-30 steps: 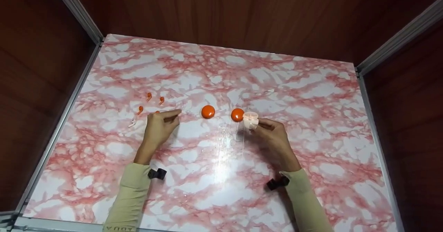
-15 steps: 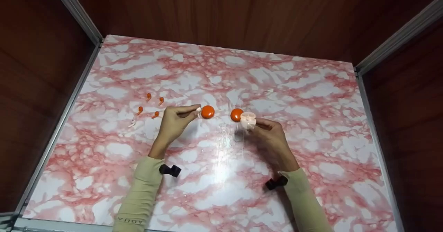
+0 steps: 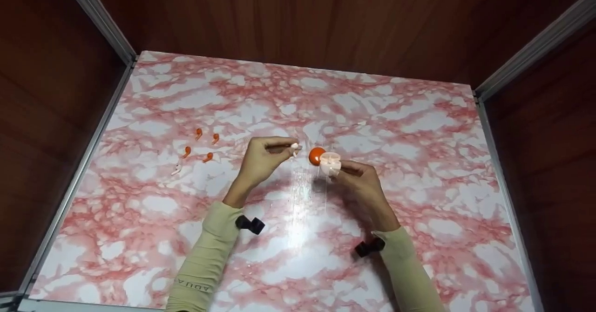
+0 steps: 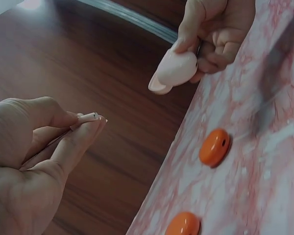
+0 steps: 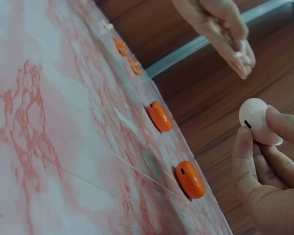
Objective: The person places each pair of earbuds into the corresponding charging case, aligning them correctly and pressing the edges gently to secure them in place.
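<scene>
My left hand (image 3: 261, 162) pinches a white earbud (image 3: 294, 149) between thumb and fingertips, raised above the table. To its right, my right hand (image 3: 365, 182) grips a white earbud case (image 3: 330, 165) whose lid is flipped up. A small gap separates the earbud from the case. In the left wrist view, the case (image 4: 177, 68) shows its rounded shell and raised lid. One orange earbud case (image 3: 317, 156) lies just behind the white one. A second orange case (image 5: 159, 116) shows in the right wrist view; in the head view, my left hand covers it.
Several orange earbuds (image 3: 207, 157) lie at the left of the pink-and-white marbled table (image 3: 396, 116). A single white earbud (image 3: 176, 169) rests close to them. Dark wood panels (image 3: 298, 18) with metal edging enclose the back and sides.
My left hand has moved right with the white earbud, from beside the loose earbuds to near the white case, passing over an orange case. My right hand has shifted slightly left.
</scene>
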The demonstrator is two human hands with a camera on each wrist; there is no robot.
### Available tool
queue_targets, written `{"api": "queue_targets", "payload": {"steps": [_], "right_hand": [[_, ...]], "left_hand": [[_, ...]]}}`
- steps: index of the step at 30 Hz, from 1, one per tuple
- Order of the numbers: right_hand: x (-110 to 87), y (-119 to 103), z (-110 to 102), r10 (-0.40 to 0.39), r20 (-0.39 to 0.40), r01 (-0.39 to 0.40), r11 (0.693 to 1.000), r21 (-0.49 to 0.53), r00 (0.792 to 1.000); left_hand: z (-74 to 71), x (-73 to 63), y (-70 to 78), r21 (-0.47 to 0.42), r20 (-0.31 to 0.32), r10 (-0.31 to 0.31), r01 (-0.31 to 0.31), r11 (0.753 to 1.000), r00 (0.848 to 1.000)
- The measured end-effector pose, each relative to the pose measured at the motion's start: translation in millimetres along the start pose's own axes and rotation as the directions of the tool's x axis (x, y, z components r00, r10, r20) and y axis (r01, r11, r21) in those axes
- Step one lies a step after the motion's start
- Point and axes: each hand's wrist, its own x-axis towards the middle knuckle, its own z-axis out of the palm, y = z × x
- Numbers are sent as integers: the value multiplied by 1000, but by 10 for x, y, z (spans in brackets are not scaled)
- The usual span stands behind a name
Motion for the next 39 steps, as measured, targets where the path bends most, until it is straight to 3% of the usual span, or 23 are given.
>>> {"api": "queue_targets", "payload": {"steps": [7,14,24,39], "right_hand": [[8,-18,39,-16,21,15,998,59,1000],[19,-62,53,-19,8,19,1000,-16,1000],[19,-42,71,-24,1,24,1000,-11,1000],[14,-77,98,-12,-16,12,999,-36,1000]], "left_hand": [[171,82,27,44,34,6,-7,999,999],[344,141,32,51,56,-12,9,999,998],[483,186,48,137,12,11,-12,990,1000],[678,243,44,73,38,70,-73,995,997]]}}
